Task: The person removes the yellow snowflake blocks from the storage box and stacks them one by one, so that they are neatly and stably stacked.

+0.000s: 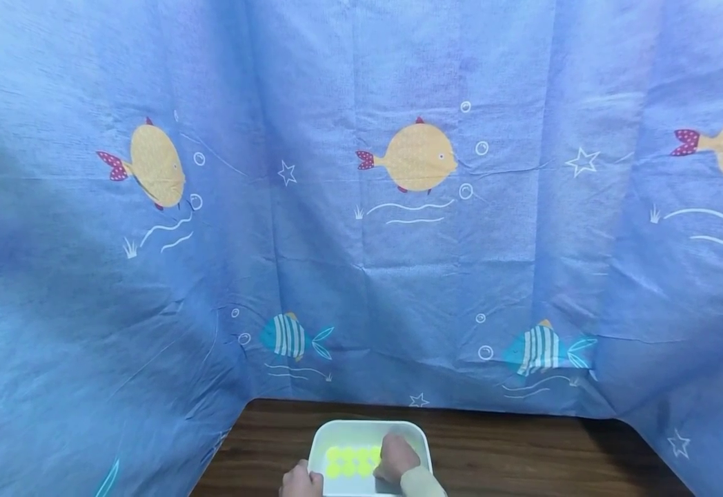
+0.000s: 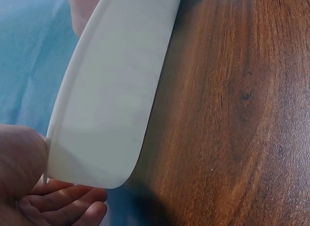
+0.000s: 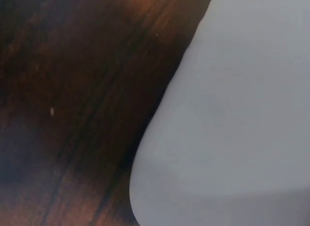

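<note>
A white plastic tub (image 1: pixel 369 423) stands on the wooden table, with bright yellow round pieces (image 1: pixel 349 469) in two rows on its bottom. My left hand (image 1: pixel 301 479) grips the tub's near left side. In the left wrist view the thumb of that left hand (image 2: pixel 19 158) lies at the rim, and its fingers (image 2: pixel 72 204) curl outside the wall. My right hand (image 1: pixel 397 459) reaches down inside the tub at the right end of the rows, fingers bent downward. Its fingertips are hidden, and I cannot tell whether they hold a yellow piece. The right wrist view has only the tub's outer wall (image 3: pixel 232 109).
The dark brown wooden table (image 1: pixel 510 455) extends to both sides of the tub. A blue curtain (image 1: pixel 411 276) printed with fish, stars and bubbles hangs behind the table and along both sides. A pale sleeve (image 1: pixel 421 483) covers the right wrist.
</note>
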{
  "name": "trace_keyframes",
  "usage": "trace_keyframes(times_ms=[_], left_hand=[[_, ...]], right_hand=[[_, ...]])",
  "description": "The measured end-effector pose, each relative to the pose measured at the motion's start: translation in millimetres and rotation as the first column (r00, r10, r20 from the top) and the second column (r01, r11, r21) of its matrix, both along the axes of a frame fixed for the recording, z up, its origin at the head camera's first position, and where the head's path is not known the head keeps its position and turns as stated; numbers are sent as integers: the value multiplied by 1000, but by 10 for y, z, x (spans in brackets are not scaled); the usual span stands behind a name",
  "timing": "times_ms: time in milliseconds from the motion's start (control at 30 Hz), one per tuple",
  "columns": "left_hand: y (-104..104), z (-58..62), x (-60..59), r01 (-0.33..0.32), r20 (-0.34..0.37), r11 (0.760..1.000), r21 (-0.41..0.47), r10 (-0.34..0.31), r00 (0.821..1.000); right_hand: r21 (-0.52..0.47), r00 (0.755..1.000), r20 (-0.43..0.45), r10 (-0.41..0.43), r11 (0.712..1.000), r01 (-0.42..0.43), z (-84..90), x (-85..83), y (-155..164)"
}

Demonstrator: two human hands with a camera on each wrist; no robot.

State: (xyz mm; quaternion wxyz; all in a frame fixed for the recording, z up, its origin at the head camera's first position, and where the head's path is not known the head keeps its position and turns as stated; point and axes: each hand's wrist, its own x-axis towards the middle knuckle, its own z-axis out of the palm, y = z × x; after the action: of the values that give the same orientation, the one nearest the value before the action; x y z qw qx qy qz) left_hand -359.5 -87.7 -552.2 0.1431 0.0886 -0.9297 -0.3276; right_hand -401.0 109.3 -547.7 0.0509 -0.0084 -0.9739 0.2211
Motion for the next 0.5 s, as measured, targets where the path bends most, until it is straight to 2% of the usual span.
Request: trace_keyframes(times_ms=[133,267,500], left_hand=[[-3,39,2,13,13,1000,-1,-13,1000],[-6,57,7,18,32,1000,-1,-18,999],[-11,-8,-9,13,16,1000,-7,-13,1000]], right_hand=[[19,1000,-20,-19,1000,20,9,-2,-4],[40,996,-84,8,999,-4,35,37,2],[-24,992,-113,50,998,-53,34,57,19]])
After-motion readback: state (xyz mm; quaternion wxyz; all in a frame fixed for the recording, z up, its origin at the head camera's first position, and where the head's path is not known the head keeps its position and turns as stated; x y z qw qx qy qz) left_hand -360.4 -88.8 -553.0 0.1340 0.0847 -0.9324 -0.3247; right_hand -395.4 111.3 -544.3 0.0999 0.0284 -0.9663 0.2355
